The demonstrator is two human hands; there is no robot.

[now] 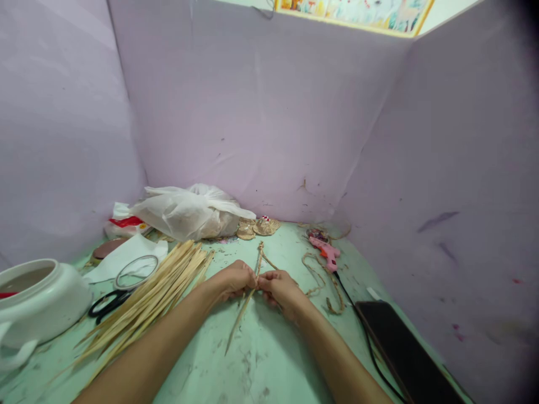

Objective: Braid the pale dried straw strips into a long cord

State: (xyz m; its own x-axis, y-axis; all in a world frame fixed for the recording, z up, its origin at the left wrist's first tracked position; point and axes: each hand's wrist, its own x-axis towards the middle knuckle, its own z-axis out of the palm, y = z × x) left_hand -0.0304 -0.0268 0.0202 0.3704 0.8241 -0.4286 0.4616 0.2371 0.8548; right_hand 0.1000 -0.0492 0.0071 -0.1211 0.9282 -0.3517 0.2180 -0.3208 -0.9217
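Observation:
My left hand (pixel 234 279) and my right hand (pixel 281 289) meet over the middle of the green table (pixel 261 359), fingers pinched together on a thin braid of dry straw strips (pixel 257 264). The braided end points away from me; loose strip ends (pixel 236 325) trail towards me under the hands. A big bundle of loose straw strips (pixel 155 294) lies just left of my left forearm.
A white pot (pixel 37 303), black scissors (pixel 107 306), a round lid (pixel 137 272) and a plastic bag (pixel 189 212) sit at the left and back. Woven straw pieces (pixel 259 227), a pink glue gun (pixel 324 252) with black cord, twine (pixel 318 275) and a dark flat slab (pixel 404 353) lie right. Purple walls surround.

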